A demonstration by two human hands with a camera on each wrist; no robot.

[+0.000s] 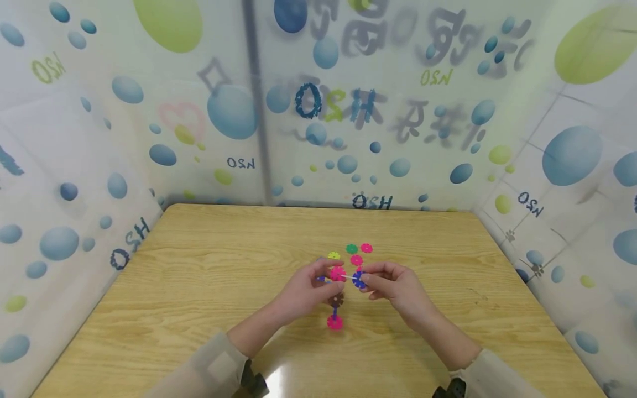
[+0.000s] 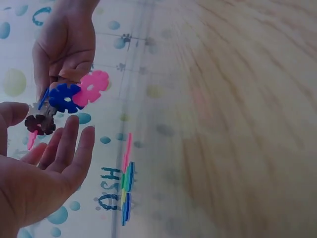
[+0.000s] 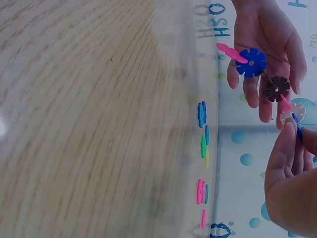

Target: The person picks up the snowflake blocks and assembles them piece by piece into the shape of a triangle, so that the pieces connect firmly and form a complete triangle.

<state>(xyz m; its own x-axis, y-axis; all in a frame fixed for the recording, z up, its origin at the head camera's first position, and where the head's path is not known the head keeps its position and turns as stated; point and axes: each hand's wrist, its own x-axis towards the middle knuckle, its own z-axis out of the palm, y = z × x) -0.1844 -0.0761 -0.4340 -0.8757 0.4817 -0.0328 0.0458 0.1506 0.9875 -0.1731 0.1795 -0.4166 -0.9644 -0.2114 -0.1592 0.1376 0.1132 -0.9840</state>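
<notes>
Several slotted plastic flower discs are joined in a chain held in the air between both hands. In the head view my right hand (image 1: 400, 290) pinches a blue disc (image 1: 359, 279), linked through an edge-on white disc (image 1: 350, 277) to a pink disc (image 1: 338, 273). Below hang a brown disc (image 1: 337, 299), another blue disc (image 2: 64, 97) and a pink end disc (image 1: 335, 322). My left hand (image 1: 311, 287) surrounds the upper pink disc with thumb and forefinger on either side. Its fingers are relaxed and spread beside the chain in the left wrist view.
Loose discs lie on the wooden table (image 1: 224, 249) beyond the hands, among them a green disc (image 1: 351, 249), a pink disc (image 1: 366, 248) and a yellow disc (image 1: 334, 256). A patterned sheet (image 1: 298, 182) encloses the table's back and sides.
</notes>
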